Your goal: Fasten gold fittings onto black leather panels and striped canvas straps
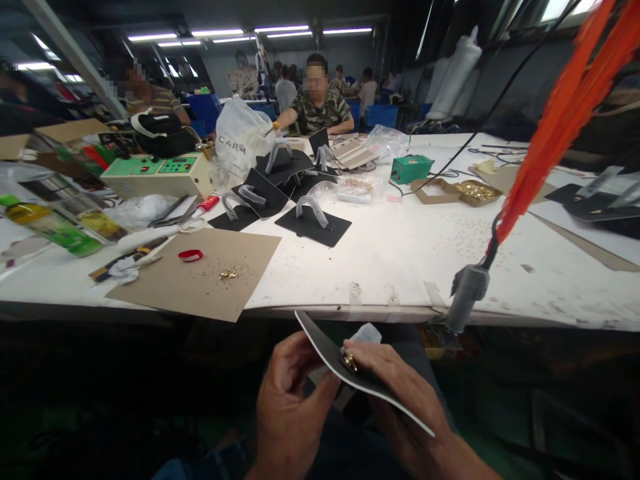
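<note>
Held over my lap, just off the table's front edge, is a thin black panel (327,348) with a pale edge, tilted and slightly bent. My left hand (295,393) grips it from the left, with the thumb against its underside. My right hand (400,380) is closed over its right part, fingers lying across the black face. Between the hands a small gold metal fitting (349,362) shows on the panel. Beside it a piece of translucent plastic wrap (367,333) sticks up, probably round a handle. The right fingertips partly hide the fitting.
Black panels with wrapped handles (315,223) lie mid-table. A brown board (200,273) carries gold pieces (229,274) and a red ring (191,255). An orange cord with a grey connector (467,297) hangs at right. Gold parts fill a box (477,191). A co-worker (320,107) sits opposite.
</note>
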The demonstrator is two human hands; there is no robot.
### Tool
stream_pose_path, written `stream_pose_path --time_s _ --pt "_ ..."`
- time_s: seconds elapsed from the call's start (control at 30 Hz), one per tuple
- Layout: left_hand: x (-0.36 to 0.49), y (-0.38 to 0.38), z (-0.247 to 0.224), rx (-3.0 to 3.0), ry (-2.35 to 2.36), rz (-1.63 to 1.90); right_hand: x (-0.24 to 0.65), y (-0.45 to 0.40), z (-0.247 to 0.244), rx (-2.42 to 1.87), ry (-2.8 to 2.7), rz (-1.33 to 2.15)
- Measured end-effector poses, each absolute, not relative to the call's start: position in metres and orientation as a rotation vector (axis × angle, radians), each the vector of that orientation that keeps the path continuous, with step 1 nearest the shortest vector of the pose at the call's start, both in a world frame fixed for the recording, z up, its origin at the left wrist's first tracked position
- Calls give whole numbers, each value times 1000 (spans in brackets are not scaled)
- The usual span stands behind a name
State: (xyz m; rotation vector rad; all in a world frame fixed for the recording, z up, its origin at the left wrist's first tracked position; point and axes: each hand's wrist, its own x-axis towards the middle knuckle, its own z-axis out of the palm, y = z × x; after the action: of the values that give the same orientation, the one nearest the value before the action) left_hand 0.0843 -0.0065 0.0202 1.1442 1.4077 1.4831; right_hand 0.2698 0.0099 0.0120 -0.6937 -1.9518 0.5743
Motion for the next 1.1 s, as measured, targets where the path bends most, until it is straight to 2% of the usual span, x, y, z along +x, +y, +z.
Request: stream_pose_path --time_s 0.2,0.33,0.47,0.67,0.8,0.93,1.1 --pt "59 3 25 1737 1529 1435 288 14 8 -617 -2053 755" --pt "51 9 42 2015 1135 1285 296 19 6 -605 -2075 837" --pt "55 11 50 1909 933 1253 296 23 17 -603 -2050 802" --pt "66 19 42 1681 1221 1198 281 29 18 -761 -1889 706" --pt "69 53 35 1287 1420 1010 271 52 13 -1183 -1653 1010" --pt "68 107 16 1194 1387 914 267 103 10 -1476 -1512 1331" --pt "71 163 -16 1153 1421 805 265 164 -6 -1775 -1711 1237"
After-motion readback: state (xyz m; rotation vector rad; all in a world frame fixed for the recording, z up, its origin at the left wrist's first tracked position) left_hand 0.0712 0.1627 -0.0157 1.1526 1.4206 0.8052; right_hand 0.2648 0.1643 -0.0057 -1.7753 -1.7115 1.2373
